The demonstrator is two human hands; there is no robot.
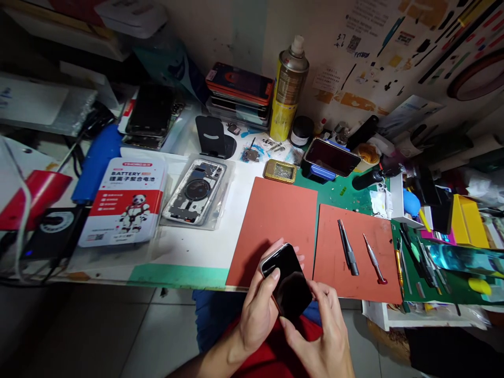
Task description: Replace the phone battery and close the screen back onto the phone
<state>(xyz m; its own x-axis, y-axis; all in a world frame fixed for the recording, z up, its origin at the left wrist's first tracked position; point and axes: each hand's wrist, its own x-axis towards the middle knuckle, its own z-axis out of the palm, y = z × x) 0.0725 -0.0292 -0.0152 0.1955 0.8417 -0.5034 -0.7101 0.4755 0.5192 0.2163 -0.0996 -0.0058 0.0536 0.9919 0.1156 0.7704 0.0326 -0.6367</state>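
A dark-screened smartphone point(293, 289) is held up in front of me, just past the front edge of the bench and tilted. My left hand point(258, 307) wraps round its left side, thumb lying on the screen edge and fingers behind it. With thumb and fingers, my right hand point(325, 325) grips the phone's lower right corner. Two brown-red mats, the left mat point(275, 210) and the right mat point(326, 252), lie beyond the hands. On the right mat rest tweezers point(348, 249) and a small screwdriver point(374, 258).
At left lie a battery box point(122, 205) and an opened phone housing point(195, 191). Behind the mats stand a spray can point(289, 89), a small tin point(280, 171) and a propped phone point(333, 156). Several tools point(423, 257) crowd the right side. A blue heat gun point(96, 165) lies left.
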